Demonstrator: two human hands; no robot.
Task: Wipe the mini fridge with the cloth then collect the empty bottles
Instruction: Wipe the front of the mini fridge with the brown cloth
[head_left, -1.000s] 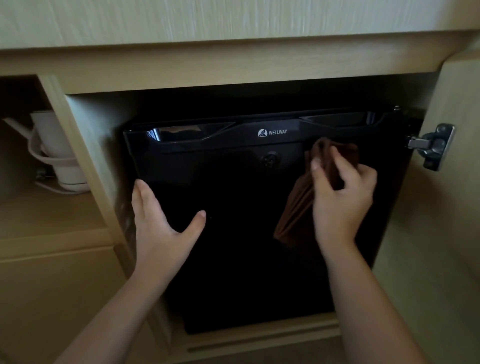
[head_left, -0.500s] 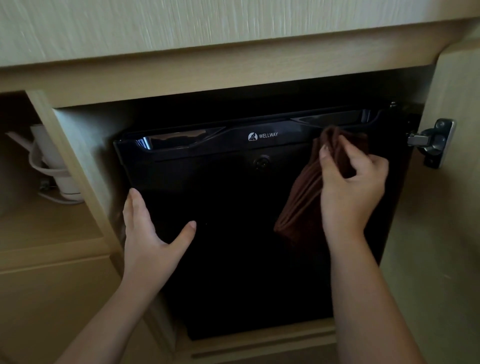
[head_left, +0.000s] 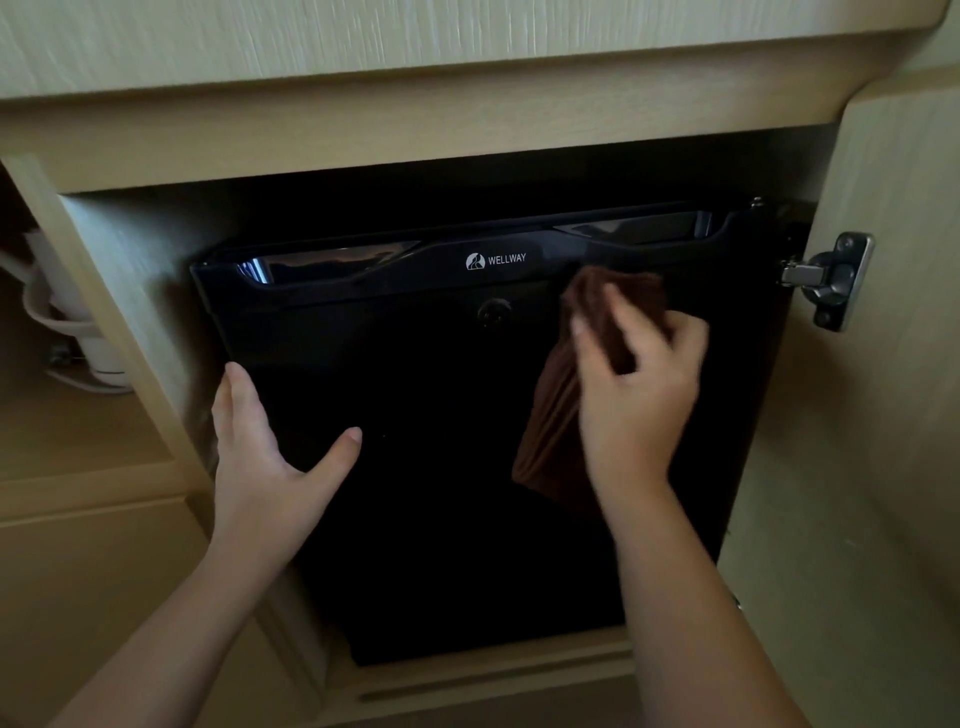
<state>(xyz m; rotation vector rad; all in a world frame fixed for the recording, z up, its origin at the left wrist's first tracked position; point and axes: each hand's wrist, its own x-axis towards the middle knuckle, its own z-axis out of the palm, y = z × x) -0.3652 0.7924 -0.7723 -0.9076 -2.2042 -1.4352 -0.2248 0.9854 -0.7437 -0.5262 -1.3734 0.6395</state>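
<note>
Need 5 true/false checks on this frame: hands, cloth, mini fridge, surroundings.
1. The right hand grips a brown cloth against the mini fridge front. True.
2. The left hand holds an empty bottle. False: it lies open at the fridge's left edge and holds nothing; no bottle is in view.
3. The fridge stands open. False: its front is closed; the cabinet door, with its hinge, is what is swung open.
4. A white kettle sits in the compartment left of the fridge. True.
5. The cloth is at the fridge's lower left. False: it is at the upper right, just right of and below the WELLWAY logo.
</note>
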